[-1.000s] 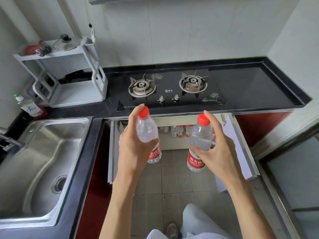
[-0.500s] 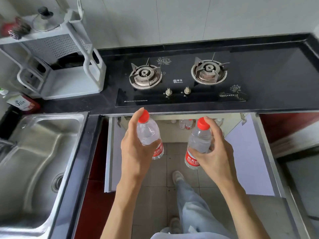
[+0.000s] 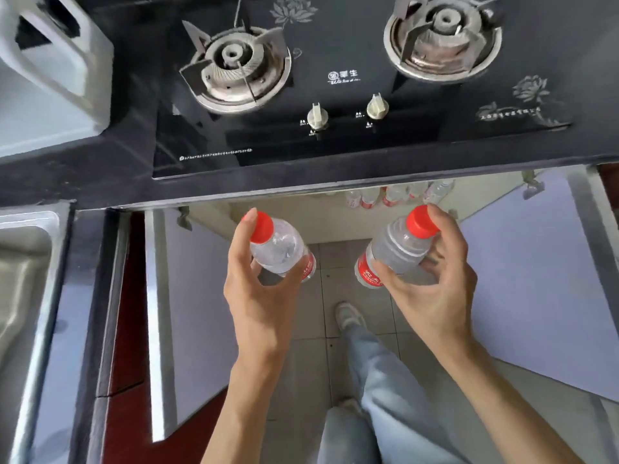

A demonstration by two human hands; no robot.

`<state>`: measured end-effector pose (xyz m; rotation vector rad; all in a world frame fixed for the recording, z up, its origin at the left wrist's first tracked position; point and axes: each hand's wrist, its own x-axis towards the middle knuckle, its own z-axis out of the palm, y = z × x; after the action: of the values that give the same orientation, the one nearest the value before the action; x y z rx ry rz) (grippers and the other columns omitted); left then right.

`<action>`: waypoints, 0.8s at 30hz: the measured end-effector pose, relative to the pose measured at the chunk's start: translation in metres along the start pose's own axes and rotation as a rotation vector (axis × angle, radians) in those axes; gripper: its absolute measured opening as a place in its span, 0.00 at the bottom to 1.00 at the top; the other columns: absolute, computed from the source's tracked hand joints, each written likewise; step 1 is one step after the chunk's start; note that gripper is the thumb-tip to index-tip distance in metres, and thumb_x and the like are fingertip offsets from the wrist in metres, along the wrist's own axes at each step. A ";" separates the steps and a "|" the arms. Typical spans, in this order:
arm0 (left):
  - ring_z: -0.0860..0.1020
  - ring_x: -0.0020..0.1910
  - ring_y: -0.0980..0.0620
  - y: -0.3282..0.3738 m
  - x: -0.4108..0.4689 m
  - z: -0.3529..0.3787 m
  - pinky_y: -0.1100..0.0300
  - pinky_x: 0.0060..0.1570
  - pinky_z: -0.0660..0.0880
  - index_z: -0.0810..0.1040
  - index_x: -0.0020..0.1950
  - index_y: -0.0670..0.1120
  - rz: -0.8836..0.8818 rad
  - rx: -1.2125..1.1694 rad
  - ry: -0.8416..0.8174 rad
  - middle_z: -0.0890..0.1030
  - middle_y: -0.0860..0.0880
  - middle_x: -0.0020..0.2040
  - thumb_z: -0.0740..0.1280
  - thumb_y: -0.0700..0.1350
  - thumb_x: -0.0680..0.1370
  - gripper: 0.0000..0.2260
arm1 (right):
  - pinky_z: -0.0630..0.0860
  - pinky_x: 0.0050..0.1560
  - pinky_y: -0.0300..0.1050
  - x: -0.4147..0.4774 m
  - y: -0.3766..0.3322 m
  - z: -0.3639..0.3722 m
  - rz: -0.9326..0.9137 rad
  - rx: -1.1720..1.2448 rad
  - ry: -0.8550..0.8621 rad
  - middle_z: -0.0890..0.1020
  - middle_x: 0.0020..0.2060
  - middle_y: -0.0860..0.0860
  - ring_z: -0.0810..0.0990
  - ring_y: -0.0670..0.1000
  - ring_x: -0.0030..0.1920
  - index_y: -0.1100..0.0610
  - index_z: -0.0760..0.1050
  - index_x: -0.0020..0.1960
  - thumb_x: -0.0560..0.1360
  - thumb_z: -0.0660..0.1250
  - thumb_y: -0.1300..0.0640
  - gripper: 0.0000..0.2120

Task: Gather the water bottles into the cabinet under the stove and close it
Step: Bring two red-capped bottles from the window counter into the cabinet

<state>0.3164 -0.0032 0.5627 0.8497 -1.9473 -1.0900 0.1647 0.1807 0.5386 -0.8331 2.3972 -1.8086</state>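
Below the stove [image 3: 335, 78], each hand grips a small bottle — left hand [image 3: 264, 296], left bottle [image 3: 281, 251]; right hand [image 3: 432, 286], right bottle [image 3: 395, 252]. Likely light, thin-walled, smooth; mid-body holds suit.

Red-capped clear bottles [image 3: 279, 251]; flower-printed black stove [image 3: 335, 95]

My view drops lower and closer over the stove [image 3: 335, 78], so the wall tiles and most of the white rack [image 3: 50, 78] slip out of sight. My left hand [image 3: 264, 296] and right hand [image 3: 432, 289] come down nearer the open cabinet [image 3: 335, 222], tipping their bottles. More stored bottles [image 3: 398, 195] show inside, and my foot [image 3: 348, 316] steps forward.
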 end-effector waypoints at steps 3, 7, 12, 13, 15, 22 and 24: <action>0.79 0.75 0.55 -0.063 -0.011 0.025 0.54 0.68 0.82 0.68 0.84 0.67 -0.007 0.010 0.006 0.76 0.68 0.77 0.89 0.36 0.70 0.52 | 0.85 0.62 0.66 -0.010 0.062 0.025 -0.028 -0.029 -0.004 0.81 0.72 0.51 0.84 0.58 0.69 0.40 0.66 0.83 0.72 0.86 0.53 0.46; 0.79 0.76 0.49 -0.150 -0.025 0.063 0.41 0.67 0.85 0.68 0.84 0.66 -0.014 -0.005 -0.004 0.76 0.63 0.78 0.88 0.36 0.72 0.51 | 0.86 0.60 0.61 -0.021 0.151 0.059 -0.049 -0.034 -0.056 0.80 0.74 0.45 0.84 0.54 0.69 0.42 0.66 0.84 0.73 0.85 0.47 0.45; 0.79 0.77 0.45 -0.255 -0.041 0.111 0.36 0.70 0.82 0.67 0.83 0.72 -0.018 -0.011 -0.017 0.77 0.60 0.78 0.87 0.34 0.72 0.52 | 0.85 0.62 0.56 -0.025 0.258 0.111 -0.082 0.021 -0.065 0.78 0.76 0.41 0.83 0.52 0.71 0.42 0.67 0.84 0.72 0.85 0.49 0.46; 0.79 0.77 0.46 -0.277 -0.042 0.120 0.37 0.69 0.83 0.67 0.82 0.73 -0.012 -0.007 -0.025 0.78 0.60 0.77 0.87 0.35 0.72 0.52 | 0.84 0.64 0.51 -0.025 0.278 0.121 -0.099 0.024 -0.065 0.78 0.76 0.40 0.83 0.51 0.71 0.40 0.67 0.83 0.72 0.85 0.50 0.46; 0.79 0.77 0.47 -0.320 -0.043 0.138 0.38 0.69 0.82 0.67 0.82 0.73 0.021 0.018 -0.031 0.77 0.61 0.77 0.88 0.35 0.71 0.53 | 0.83 0.64 0.43 -0.025 0.315 0.140 -0.138 0.013 -0.074 0.78 0.76 0.39 0.83 0.49 0.71 0.38 0.66 0.83 0.71 0.85 0.53 0.47; 0.79 0.77 0.52 -0.461 -0.020 0.207 0.38 0.71 0.82 0.67 0.84 0.68 0.080 -0.040 -0.064 0.74 0.68 0.79 0.86 0.35 0.69 0.53 | 0.86 0.61 0.54 -0.012 0.441 0.211 -0.248 -0.006 -0.122 0.83 0.68 0.42 0.86 0.52 0.62 0.32 0.65 0.81 0.69 0.88 0.61 0.52; 0.80 0.77 0.49 -0.495 -0.009 0.224 0.35 0.72 0.81 0.67 0.84 0.67 0.098 -0.085 -0.078 0.75 0.67 0.78 0.86 0.37 0.68 0.52 | 0.86 0.60 0.54 -0.005 0.475 0.229 -0.260 -0.011 -0.114 0.83 0.68 0.40 0.87 0.50 0.62 0.31 0.64 0.81 0.69 0.87 0.59 0.52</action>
<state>0.2265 -0.1147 0.0385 0.6681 -1.9702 -1.1542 0.0562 0.0668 0.0352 -1.2651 2.3215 -1.7713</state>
